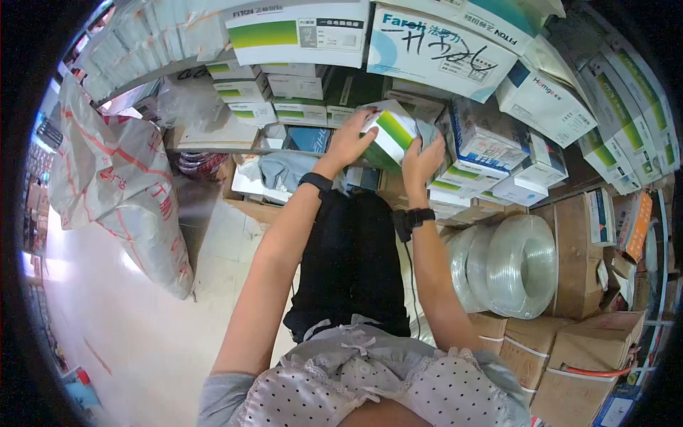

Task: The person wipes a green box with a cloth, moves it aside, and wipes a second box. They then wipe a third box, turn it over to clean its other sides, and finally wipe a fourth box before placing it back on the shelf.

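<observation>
A white box with a green stripe (390,139) is held between both hands in front of the shelf. My left hand (350,141) grips its left side, fingers closed at the upper edge. On the right side, my right hand (425,158) has its fingers wrapped round the box and a grey-blue cloth (427,132), which lies against the box's right side. Another grey-blue cloth (279,171) lies in an open carton to the left, below my left hand.
Stacked boxes (243,90) fill the shelf, with larger cartons (437,53) above. A big white plastic bag (131,192) stands at left. Coils of clear hose (523,267) and brown cartons (587,363) are at right.
</observation>
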Tool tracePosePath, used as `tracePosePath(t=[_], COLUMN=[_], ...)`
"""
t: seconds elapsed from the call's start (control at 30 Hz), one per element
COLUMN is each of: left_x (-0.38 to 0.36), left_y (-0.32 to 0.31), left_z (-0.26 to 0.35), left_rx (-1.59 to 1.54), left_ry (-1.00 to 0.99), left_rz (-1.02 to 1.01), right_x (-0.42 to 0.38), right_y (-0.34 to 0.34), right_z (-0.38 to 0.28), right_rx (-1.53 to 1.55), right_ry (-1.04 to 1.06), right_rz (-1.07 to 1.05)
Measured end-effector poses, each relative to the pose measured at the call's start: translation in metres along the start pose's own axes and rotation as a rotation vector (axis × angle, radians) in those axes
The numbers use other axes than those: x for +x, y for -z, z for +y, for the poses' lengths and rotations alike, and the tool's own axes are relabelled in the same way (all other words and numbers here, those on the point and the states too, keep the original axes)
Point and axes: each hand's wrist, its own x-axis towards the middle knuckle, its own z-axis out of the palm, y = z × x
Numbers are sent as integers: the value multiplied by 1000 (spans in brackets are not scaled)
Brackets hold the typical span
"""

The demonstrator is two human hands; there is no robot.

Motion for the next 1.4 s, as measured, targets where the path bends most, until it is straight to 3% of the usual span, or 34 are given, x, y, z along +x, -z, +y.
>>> tracePosePath(t=[0.13, 0.33, 0.43, 0.47, 0.6, 0.7, 0.73, 0.77, 0.83, 0.9, 0.97, 1.07, 1.17, 1.2, 1.33, 1.4], left_x=[7, -7, -23, -34, -61, -97, -108, -111, -107, -100, -98, -96, -115, -121, -125, -108], left_y=[-10, 19, 33, 36, 49, 49, 51, 49, 46, 38, 20, 21, 35, 36, 15, 11], left_z=[6, -13, -54, -58, -85, -128, -133, -140, -111, -96, -80, -86, -104, -106, -87, -65], left_rx=[-23, -144, 5, 38, 6, 284, 339, 356, 386, 413, 187, 286, 349, 378, 98, 159], left_ry=[-29, -32, -51, -33, 276, 234, 58, 27, -28, -55, 19, -48, 14, -89, 213, 76], left_rz=[3, -8, 60, 112, 13, 54, 91, 119, 173, 65, 183, 194, -213, -172, 72, 184], right_x=[-13, -26, -31, -33, -38, -45, -47, -48, -45, -38, -27, -28, -53, -57, -62, -54], right_y=[4, 10, 1, -2, -22, -39, -42, -46, -45, -36, -28, -19, -25, -27, -30, -30], right_z=[0, -28, -47, -54, -64, -72, -76, -79, -66, -40, -16, -16, 3, 3, 2, 1], right_rx=[-92, -195, -184, -187, -101, -76, -77, -75, -130, -146, -46, -54, -61, -49, -43, 17], right_ry=[-103, 68, 129, 174, 348, 466, 498, 534, 508, 474, 512, 512, 582, 620, 527, 529], right_rz=[84, -71, -182, -189, -192, -241, -265, -287, -285, -294, -312, -402, -361, -314, -366, -382])
